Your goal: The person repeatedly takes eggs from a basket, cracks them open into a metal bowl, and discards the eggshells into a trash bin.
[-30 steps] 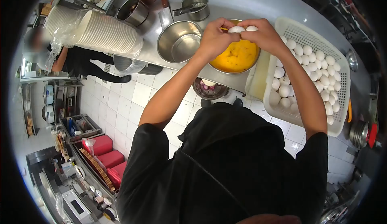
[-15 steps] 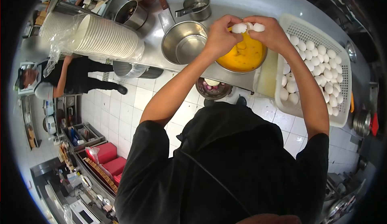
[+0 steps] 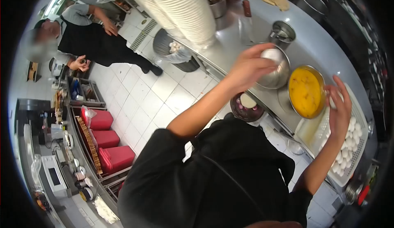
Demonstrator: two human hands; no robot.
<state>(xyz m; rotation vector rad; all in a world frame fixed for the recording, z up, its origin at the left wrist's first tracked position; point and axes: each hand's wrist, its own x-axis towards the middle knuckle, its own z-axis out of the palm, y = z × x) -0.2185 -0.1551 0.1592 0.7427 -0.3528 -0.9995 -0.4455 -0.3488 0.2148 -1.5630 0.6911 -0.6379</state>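
Observation:
Over the steel pot (image 3: 276,77), my left hand (image 3: 250,66) is closed around white eggshell (image 3: 271,55); motion blurs it. My right hand (image 3: 340,111) is between the bowl of yellow beaten egg (image 3: 306,92) and the basket of eggs, its fingers curled around a white egg (image 3: 334,101) that they partly cover. White eggs (image 3: 350,146) fill the pale plastic basket (image 3: 340,181), partly behind my right forearm.
A small pot (image 3: 283,32), a cleaver (image 3: 246,22) and stacked white containers (image 3: 184,14) stand along the counter. Below its edge are a bowl of onions (image 3: 246,108) and a grey bin (image 3: 186,64). Another person (image 3: 94,39) stands at left; red bins (image 3: 117,160) line the lower left.
The view has turned. My hands have parted from over the egg bowl: the left carried the shell to the steel pot, the right moved to the basket side and holds an egg.

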